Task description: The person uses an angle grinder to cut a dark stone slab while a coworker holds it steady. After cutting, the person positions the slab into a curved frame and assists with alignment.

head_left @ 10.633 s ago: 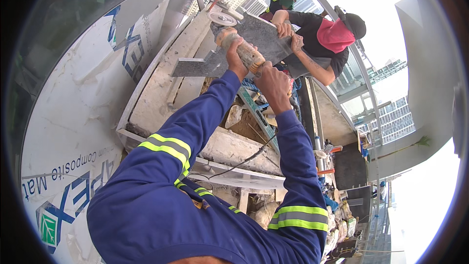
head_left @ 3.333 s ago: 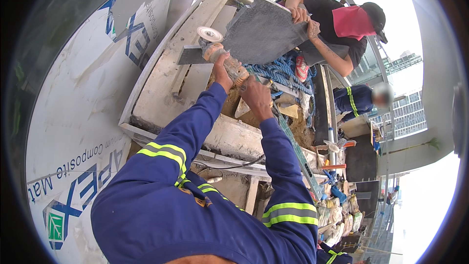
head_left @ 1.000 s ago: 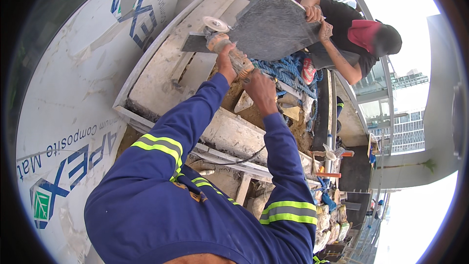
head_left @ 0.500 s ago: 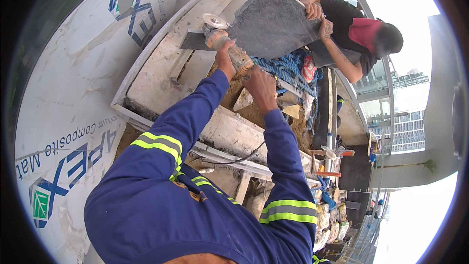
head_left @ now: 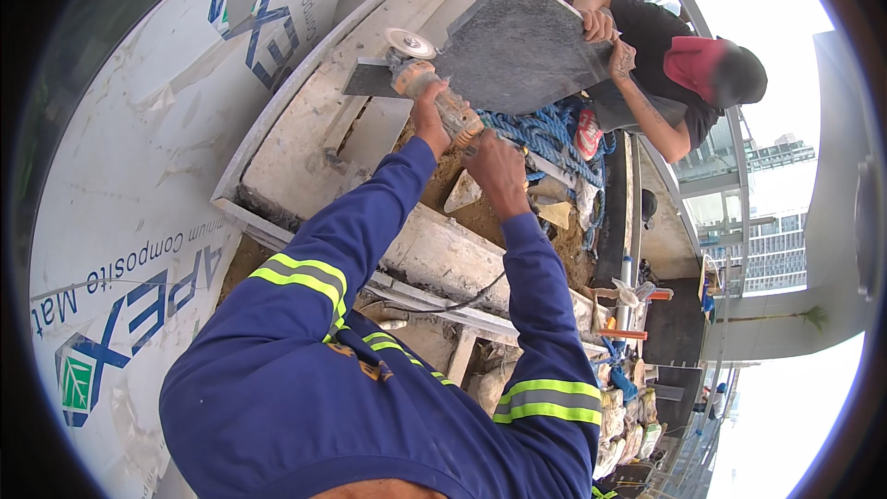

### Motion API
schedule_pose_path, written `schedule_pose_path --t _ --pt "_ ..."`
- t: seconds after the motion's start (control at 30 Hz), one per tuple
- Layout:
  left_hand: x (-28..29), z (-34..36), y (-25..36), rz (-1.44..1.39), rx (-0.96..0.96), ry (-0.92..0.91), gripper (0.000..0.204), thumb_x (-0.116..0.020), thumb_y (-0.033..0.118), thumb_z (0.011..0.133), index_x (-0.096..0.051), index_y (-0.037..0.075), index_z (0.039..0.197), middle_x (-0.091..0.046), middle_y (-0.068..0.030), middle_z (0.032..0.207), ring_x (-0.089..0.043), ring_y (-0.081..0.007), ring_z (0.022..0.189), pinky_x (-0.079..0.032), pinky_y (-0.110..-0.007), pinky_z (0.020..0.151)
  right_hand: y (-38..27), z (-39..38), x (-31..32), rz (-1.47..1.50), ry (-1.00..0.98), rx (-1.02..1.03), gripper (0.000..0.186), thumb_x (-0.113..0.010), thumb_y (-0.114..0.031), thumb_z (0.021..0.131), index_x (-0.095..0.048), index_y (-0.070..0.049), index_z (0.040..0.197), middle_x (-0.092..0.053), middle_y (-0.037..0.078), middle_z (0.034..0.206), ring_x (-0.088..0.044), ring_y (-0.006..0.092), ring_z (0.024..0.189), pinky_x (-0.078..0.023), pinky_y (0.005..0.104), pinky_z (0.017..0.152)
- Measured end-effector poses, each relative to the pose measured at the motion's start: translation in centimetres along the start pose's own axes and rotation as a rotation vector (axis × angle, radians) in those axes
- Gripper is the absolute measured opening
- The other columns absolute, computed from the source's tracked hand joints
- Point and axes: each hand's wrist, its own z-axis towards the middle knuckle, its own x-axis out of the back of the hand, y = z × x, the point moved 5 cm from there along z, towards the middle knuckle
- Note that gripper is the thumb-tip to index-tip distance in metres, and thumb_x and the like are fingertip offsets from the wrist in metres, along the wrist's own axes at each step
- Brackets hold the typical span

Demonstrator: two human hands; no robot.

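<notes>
An orange, dust-covered angle grinder [head_left: 453, 113] is held in both my hands. My left hand [head_left: 429, 115] wraps round its front body, close behind the pale round disc [head_left: 409, 43]. Further back, my right hand [head_left: 499, 171] is closed round the rear end. The disc stands near the left edge of a dark grey stone slab [head_left: 527, 46]; whether they touch I cannot tell. A person in a black shirt grips the slab's right side with both hands [head_left: 601, 23]. Under the grinder head lies a dark flat strip [head_left: 371, 79].
Blue rope [head_left: 554, 134] is heaped right of the grinder. Concrete ledges [head_left: 434, 240] cross below my forearms, with a black cord [head_left: 453, 303] over them. Printed composite panels [head_left: 139, 194] line the left. Filled sacks [head_left: 624, 425] and an orange-ended bar [head_left: 624, 334] lie lower right.
The slab and the other person's hands have shifted slightly right and down. My hands keep the same grip on the grinder, almost unmoved.
</notes>
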Motion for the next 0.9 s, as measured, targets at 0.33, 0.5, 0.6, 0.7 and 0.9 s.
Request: schedule_pose_path --t 0.33,0.5,0.6,0.7,0.9 --pt "-0.11 -0.26 -0.07 0.01 -0.004 0.001 0.034 -0.073 0.024 0.08 -0.056 0.007 0.105 -0.058 -0.0138 0.089 -0.063 -0.0325 0.076 -0.057 -0.048 0.073 0.4 -0.27 -0.32 0.017 0.009 -0.006 0.047 -0.077 -0.031 0.077 -0.062 0.004 0.104 -0.072 0.025 0.082 -0.073 0.0402 0.078 -0.058 0.0481 0.07" --pt "-0.06 0.35 0.13 0.024 0.003 -0.006 0.034 -0.073 0.025 0.08 -0.056 0.009 0.104 -0.058 -0.0134 0.088 -0.063 -0.0319 0.077 -0.056 -0.049 0.073 0.23 -0.04 -0.19 0.02 0.006 0.001 0.045 -0.077 -0.03 0.077 -0.062 0.004 0.102 -0.072 0.025 0.083 -0.073 0.0402 0.078 -0.058 0.048 0.07" --pt "0.27 0.16 -0.53 0.022 -0.004 -0.024 0.035 -0.073 0.026 0.079 -0.055 0.009 0.104 -0.058 -0.0131 0.088 -0.063 -0.032 0.078 -0.056 -0.049 0.072 0.53 -0.08 -0.28 0.012 -0.004 -0.005 0.044 -0.077 -0.03 0.077 -0.062 0.004 0.101 -0.072 0.025 0.084 -0.073 0.0399 0.078 -0.058 0.0474 0.071" --pt "-0.01 0.28 -0.38 0.014 0.005 0.004 0.036 -0.073 0.026 0.079 -0.055 0.009 0.104 -0.057 -0.0128 0.088 -0.063 -0.0322 0.078 -0.056 -0.049 0.072 0.52 0.32 -0.48 -0.005 0.02 0.014 0.044 -0.077 -0.03 0.077 -0.062 0.003 0.101 -0.072 0.025 0.084 -0.073 0.0394 0.078 -0.058 0.0467 0.07" --pt "-0.01 0.05 -0.52 0.035 0.002 -0.023 0.037 -0.073 0.026 0.079 -0.054 0.009 0.106 -0.057 -0.0127 0.088 -0.063 -0.0319 0.079 -0.056 -0.049 0.072 0.54 0.14 -0.37 -0.003 0.004 0.003 0.044 -0.076 -0.03 0.077 -0.062 0.004 0.102 -0.072 0.025 0.084 -0.073 0.0392 0.078 -0.058 0.0472 0.07"
